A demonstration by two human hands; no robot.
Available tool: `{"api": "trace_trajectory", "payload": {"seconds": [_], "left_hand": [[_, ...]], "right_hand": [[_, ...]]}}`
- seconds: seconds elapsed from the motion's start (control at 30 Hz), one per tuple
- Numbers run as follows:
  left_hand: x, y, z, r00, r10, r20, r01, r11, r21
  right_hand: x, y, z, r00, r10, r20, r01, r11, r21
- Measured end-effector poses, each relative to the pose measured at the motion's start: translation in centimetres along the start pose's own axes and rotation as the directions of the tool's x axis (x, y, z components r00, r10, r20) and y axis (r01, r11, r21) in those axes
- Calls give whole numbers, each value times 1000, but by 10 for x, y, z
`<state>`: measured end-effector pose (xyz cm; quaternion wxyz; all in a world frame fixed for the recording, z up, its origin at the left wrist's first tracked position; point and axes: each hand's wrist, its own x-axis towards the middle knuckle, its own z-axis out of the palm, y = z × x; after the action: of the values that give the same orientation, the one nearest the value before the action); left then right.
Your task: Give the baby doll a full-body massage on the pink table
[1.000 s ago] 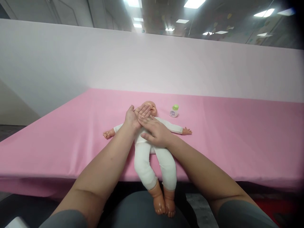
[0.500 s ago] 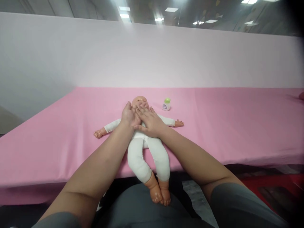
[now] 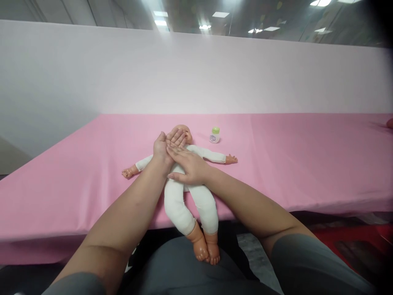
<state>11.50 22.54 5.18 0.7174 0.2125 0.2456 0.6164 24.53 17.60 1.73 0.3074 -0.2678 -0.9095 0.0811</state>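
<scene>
A baby doll (image 3: 205, 209) with a white cloth body lies on its back on the pink-covered table (image 3: 276, 172), its feet hanging past the near edge. Above its chest and face, my left hand (image 3: 167, 147) is palm up with the fingers stretched out. My right hand (image 3: 192, 164) lies palm down across the left palm and wrist, thumb spread apart. Both hands hide the doll's chest and part of its face. A small clear bottle (image 3: 215, 136) with a green cap stands to the right of the doll's head, touched by neither hand.
Behind the table rises a plain white wall panel (image 3: 196, 73), with glass reflecting ceiling lights above it. A red object (image 3: 353, 246) is below the table at the lower right. Something small and reddish (image 3: 389, 123) shows at the right edge.
My right hand has slid back toward me along my left hand, from the fingers to the palm and wrist, uncovering the left fingers. The doll and bottle stay in place.
</scene>
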Motion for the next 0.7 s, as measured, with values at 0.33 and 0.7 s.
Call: {"api": "trace_trajectory", "payload": {"seconds": [0.33, 0.7], "left_hand": [[1, -5, 2, 997, -55, 56, 55, 998, 6], [9, 1, -7, 1000, 7, 14, -7, 1000, -6]], "right_hand": [[1, 19, -12, 978, 209, 18, -206, 975, -85], [0, -3, -7, 998, 21, 64, -23, 999, 32]]}}
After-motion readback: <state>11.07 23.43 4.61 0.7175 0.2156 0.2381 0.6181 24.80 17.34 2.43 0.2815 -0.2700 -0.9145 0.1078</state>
